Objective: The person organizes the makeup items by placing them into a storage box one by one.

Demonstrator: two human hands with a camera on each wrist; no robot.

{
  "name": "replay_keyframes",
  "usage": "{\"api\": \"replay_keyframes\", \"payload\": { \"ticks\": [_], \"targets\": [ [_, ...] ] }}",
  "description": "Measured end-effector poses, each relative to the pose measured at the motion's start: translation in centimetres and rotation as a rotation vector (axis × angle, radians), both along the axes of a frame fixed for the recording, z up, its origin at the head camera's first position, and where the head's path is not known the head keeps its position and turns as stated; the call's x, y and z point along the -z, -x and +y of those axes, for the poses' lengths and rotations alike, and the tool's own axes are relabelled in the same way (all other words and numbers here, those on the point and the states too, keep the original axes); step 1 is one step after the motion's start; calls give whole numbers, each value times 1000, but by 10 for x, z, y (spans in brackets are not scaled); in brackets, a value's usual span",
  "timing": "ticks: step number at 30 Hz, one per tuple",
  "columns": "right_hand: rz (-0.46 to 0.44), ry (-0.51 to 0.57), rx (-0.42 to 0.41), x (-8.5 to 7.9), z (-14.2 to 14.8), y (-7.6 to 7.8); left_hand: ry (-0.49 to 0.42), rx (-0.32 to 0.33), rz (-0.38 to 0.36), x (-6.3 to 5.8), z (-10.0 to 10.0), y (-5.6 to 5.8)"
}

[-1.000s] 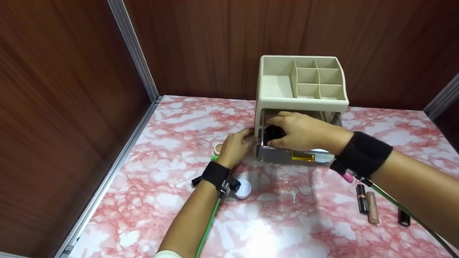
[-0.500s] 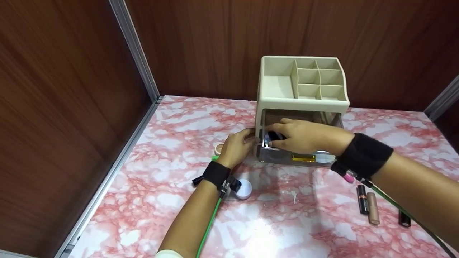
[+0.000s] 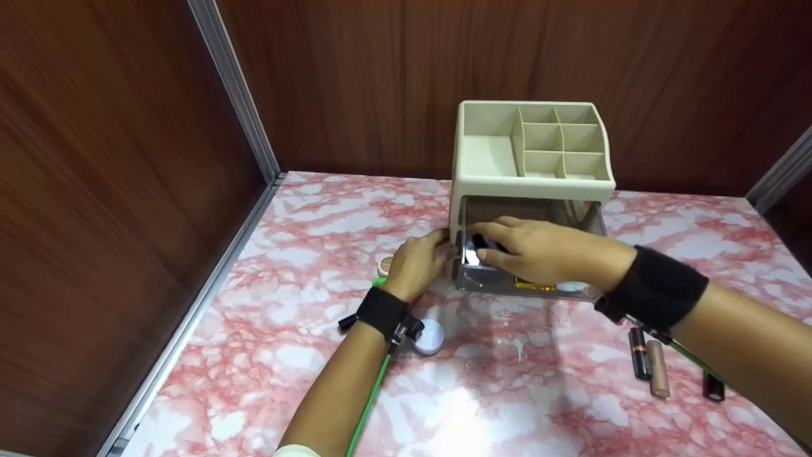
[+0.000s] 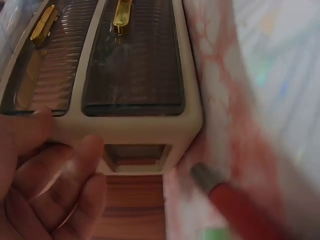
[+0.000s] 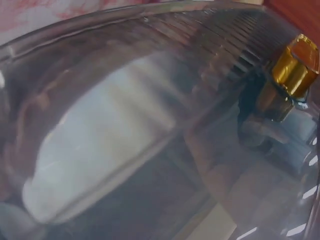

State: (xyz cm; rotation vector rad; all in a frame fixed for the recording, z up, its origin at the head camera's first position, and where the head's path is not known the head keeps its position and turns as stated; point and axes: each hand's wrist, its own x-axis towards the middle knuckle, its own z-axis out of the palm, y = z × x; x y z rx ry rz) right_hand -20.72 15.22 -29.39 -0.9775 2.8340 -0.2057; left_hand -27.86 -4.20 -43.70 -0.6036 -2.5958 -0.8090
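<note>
Cream organizer [image 3: 536, 188], divided top, standing on a red-and-white marbled counter [image 3: 304, 285]; one clear drawer [image 3: 485, 278] drawn out at the front. Dark glossy object [image 3: 481, 242], in the drawer's front left corner, held between the thumb and fingers of the right hand [image 3: 539, 251]. Left hand [image 3: 415, 263], fingers loosely bent, grasping nothing, against the organizer's left side. Black tube [image 3: 639, 352] and tan tube [image 3: 658, 369], side by side at right.
</note>
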Motion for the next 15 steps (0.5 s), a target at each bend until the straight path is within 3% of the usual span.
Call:
{"api": "replay_keyframes", "payload": {
  "ticks": [2,5,15],
  "targets": [
    [38,20,-32,2,2,-4,61,-18,25,-5,0,-4],
    [69,33,-63,4,6,-9,76,3,28,-12,0,-8],
    [29,42,-61,0,10,-10,111,62,14,-28,-10,-15]
  ]
}}
